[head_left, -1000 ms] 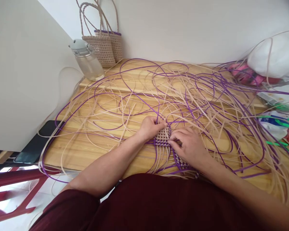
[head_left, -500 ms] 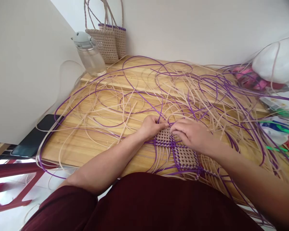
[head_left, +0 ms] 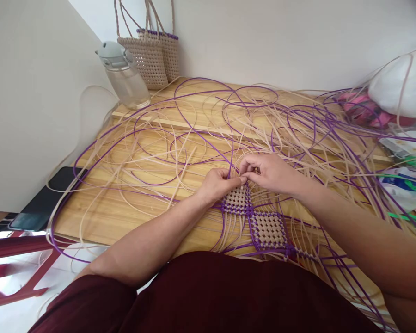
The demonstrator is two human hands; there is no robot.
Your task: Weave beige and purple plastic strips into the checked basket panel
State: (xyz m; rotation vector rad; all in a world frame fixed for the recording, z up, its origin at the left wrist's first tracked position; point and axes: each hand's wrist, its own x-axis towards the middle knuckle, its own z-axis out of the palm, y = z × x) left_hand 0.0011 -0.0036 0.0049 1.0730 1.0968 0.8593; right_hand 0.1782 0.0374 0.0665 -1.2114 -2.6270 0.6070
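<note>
Right bare hand (head_left: 265, 172) shifted far, fingertips pinched narrow beside left bare hand (head_left: 215, 186), which grips purple-edged beige woven square (head_left: 236, 200); tangled thin purple-and-beige strands (head_left: 327, 121) could snag, skewing it.

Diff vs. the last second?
The right hand moved up from the right edge of the upper woven square to its top edge, beside the left hand; whether it grips anything is unclear. That uncovered the lower woven square. Unchanged: left hand pinching the upper woven square's top edge, bottle standing by the bags.
</note>
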